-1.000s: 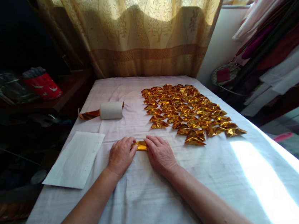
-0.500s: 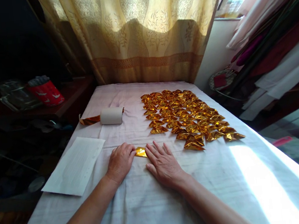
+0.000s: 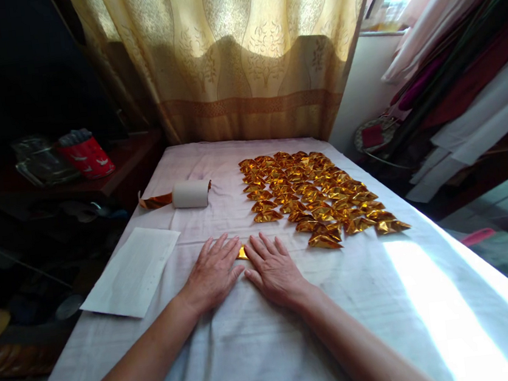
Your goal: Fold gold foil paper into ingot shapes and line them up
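Between my two hands a piece of folded gold foil paper (image 3: 241, 253) lies on the white cloth, mostly covered by my fingers. My left hand (image 3: 212, 271) rests flat on its left end, fingers stretched out. On its right end, my right hand (image 3: 274, 269) lies palm down with fingers spread. Both thumbs point inward, close to each other but apart. Beyond my right hand stand several rows of folded gold foil ingots (image 3: 309, 193).
A pale cardboard roll (image 3: 190, 194) with gold foil sticking out lies at the back left. Nearer on the left is a white paper sheet (image 3: 132, 271). A patterned curtain (image 3: 240, 70) hangs behind the table, and clothes (image 3: 465, 111) hang at the right.
My left hand has gone from a pinch at the foil's left end to lying flat over it. Less of the foil shows. My right hand remains flat on the right end.
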